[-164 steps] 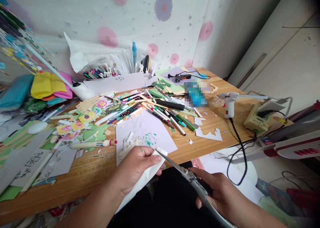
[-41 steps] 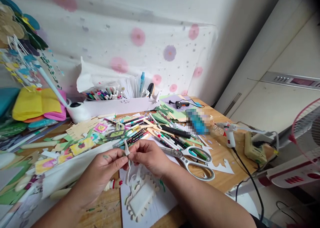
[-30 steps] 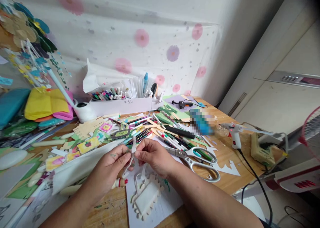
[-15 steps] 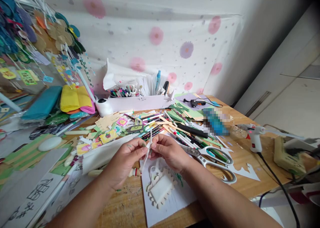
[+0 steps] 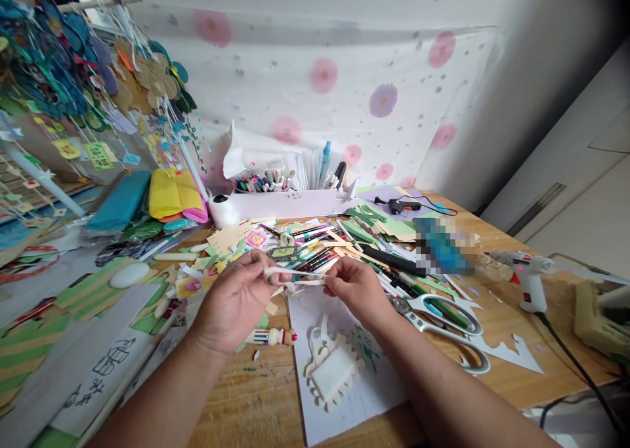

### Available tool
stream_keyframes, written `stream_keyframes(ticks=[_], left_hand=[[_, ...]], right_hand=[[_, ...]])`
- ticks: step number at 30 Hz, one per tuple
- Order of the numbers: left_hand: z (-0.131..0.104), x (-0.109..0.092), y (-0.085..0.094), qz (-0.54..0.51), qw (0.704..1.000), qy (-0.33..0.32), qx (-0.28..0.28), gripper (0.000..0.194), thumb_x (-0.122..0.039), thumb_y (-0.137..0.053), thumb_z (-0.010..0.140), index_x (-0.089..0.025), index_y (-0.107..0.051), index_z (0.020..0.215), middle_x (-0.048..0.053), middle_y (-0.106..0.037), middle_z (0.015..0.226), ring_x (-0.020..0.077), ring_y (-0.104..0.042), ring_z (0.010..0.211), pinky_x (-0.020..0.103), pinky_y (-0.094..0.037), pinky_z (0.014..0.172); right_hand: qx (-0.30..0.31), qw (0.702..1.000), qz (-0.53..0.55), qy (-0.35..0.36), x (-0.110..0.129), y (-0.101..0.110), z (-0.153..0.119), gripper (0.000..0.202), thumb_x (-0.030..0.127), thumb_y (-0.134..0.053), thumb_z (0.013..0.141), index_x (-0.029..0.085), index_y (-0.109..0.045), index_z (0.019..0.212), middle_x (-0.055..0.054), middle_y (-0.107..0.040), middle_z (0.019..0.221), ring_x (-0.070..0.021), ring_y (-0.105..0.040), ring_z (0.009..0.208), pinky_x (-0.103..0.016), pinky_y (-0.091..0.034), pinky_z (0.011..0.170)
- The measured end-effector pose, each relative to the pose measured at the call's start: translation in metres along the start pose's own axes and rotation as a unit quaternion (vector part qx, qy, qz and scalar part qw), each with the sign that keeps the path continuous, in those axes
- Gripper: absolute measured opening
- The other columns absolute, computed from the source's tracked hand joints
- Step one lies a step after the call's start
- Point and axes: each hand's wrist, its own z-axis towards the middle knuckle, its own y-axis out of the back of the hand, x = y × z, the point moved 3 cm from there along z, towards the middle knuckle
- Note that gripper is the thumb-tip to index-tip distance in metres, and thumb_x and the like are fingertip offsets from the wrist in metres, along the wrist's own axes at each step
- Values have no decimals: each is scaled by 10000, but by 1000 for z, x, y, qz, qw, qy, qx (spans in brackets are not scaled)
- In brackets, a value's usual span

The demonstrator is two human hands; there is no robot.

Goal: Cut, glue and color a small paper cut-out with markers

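A thin white strip (image 5: 300, 275) is stretched between my two hands above the table. My left hand (image 5: 237, 297) pinches its left end, where the strip forms a loop near the fingertips. The right end is held between the thumb and fingers of my right hand (image 5: 355, 287). Below them, a cream piece with a scalloped edge and a small strap (image 5: 333, 374) lies on a white sheet (image 5: 319, 428) that has green marks.
White-handled scissors (image 5: 443, 326) lie right of my right hand. Behind are scattered pens, paper scraps and a pen box (image 5: 290, 203). A white glue gun (image 5: 531, 284) stands at the right. Felt rolls (image 5: 174, 195) and hanging ornaments (image 5: 63, 74) occupy the left.
My hands have moved apart, and the strip between them now runs sideways instead of upright. The whole view has shifted, with the table's things appearing farther right.
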Motion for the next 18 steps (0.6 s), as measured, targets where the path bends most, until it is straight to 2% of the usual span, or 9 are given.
stream_keyframes(ticks=[4, 10, 12, 13, 16, 18], left_hand=[[1, -2, 3, 13, 1000, 19, -4, 257, -302, -759, 711, -187, -537, 650, -80, -434, 496, 80, -472, 524, 223, -472, 617], [5, 8, 8, 79, 994, 77, 18, 212, -243, -789, 727, -170, -607, 806, -59, -550, 518, 57, -438, 430, 190, -419, 496], [6, 8, 9, 87, 994, 69, 21, 230, -259, -802, 712, -170, -619, 821, -48, -577, 536, 70, -484, 463, 198, -445, 525], [6, 8, 8, 88, 994, 62, 23, 239, -272, -805, 706, -175, -624, 828, -41, -596, 560, 82, -517, 498, 205, -462, 548], [4, 9, 5, 85, 995, 45, 33, 237, -284, -816, 692, -183, -646, 823, -22, -644, 647, 106, -593, 607, 207, -483, 595], [2, 11, 1, 84, 994, 43, 47, 222, -276, -821, 690, -179, -666, 816, -11, -667, 692, 114, -623, 649, 206, -490, 618]], right_hand=[[-34, 994, -95, 49, 1, 3, -1, 52, 153, -624, 612, 190, -591, 597, 20, -577, 562, -115, -465, 510, -231, -329, 489], [-47, 982, -151, 106, 0, 8, 2, 34, 177, -570, 674, 204, -563, 655, 16, -569, 583, -130, -499, 508, -243, -387, 495], [-37, 977, -159, 137, 4, 12, 3, 105, 146, -558, 652, 202, -600, 730, -24, -629, 709, -173, -580, 639, -288, -468, 592], [-27, 974, -162, 157, 7, 13, 2, 183, 125, -560, 624, 202, -628, 776, -51, -659, 820, -204, -615, 760, -331, -500, 692], [18, 965, -159, 210, 17, 10, -3, 328, 109, -589, 593, 209, -686, 890, -98, -647, 1124, -264, -582, 1092, -426, -442, 972], [47, 956, -152, 245, 20, 4, -7, 309, 161, -630, 673, 205, -692, 972, -115, -637, 1169, -263, -576, 1130, -434, -430, 1004]])
